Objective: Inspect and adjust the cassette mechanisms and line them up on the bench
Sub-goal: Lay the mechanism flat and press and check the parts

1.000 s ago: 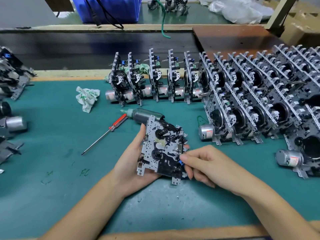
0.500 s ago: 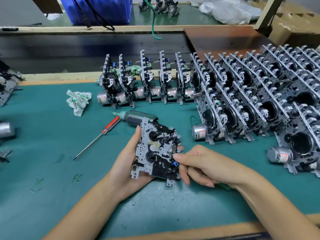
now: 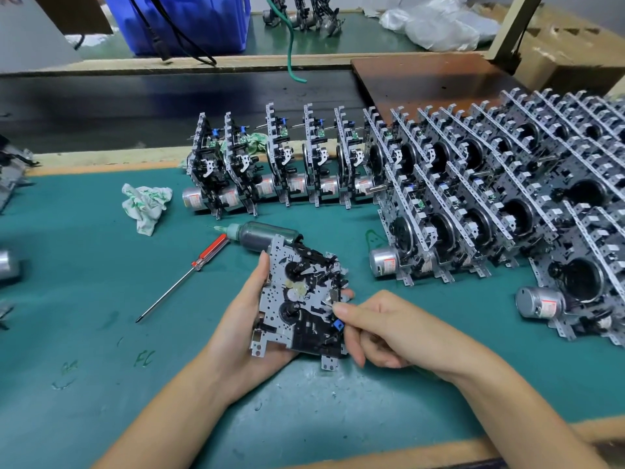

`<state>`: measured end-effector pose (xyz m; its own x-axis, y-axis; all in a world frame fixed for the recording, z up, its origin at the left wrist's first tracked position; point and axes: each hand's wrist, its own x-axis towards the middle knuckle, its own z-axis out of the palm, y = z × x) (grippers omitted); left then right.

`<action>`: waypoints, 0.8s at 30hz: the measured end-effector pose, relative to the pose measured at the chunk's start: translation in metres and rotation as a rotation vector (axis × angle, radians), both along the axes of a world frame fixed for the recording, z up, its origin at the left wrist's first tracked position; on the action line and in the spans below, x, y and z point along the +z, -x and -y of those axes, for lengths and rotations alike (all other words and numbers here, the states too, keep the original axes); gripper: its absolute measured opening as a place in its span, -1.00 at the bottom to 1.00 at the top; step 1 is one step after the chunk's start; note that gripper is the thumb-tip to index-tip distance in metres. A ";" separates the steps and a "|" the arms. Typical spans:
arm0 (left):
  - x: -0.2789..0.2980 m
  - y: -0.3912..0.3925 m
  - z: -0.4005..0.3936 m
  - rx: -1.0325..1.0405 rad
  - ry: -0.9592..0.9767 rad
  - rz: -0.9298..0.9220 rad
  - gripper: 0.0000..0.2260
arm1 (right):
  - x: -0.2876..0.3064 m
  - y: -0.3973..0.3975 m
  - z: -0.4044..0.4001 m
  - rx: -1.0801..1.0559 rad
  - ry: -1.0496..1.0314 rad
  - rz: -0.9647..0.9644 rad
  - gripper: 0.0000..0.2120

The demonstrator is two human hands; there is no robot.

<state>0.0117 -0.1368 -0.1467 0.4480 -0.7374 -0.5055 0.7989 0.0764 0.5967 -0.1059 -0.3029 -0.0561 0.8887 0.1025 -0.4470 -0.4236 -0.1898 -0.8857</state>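
Holding cassette mechanism (image 3: pixel 299 301) above green surface (image 3: pixel 84 333), your left hand (image 3: pixel 247 319) gripped plate from beneath; right hand (image 3: pixel 378 328) pinched small part near blue tab (image 3: pixel 338 324). Step: adjusting. Next move likely needed: stand unit upright beside row (image 3: pixel 277 164).

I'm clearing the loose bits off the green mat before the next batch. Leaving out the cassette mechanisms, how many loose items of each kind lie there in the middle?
Red-handled screwdriver: 1
Grey bottle with a green nozzle: 1
Crumpled white and green cloth: 1, plus 1 more partly hidden behind the upright row
Total: 4
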 end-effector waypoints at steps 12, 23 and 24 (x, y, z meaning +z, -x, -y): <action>0.007 0.003 0.003 0.039 0.026 -0.062 -0.28 | 0.001 0.000 0.001 0.030 0.016 -0.018 -0.48; 0.020 0.010 0.005 0.069 0.000 -0.030 -0.30 | 0.003 0.000 -0.002 0.000 0.056 -0.008 -0.43; 0.021 0.011 0.006 0.072 -0.001 -0.030 -0.30 | 0.003 -0.001 -0.001 0.001 0.070 -0.006 -0.42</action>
<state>0.0011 -0.1426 -0.1260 0.4846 -0.7031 -0.5203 0.8088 0.1335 0.5728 -0.1053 -0.3021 -0.0533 0.8859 0.0716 -0.4583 -0.4285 -0.2521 -0.8677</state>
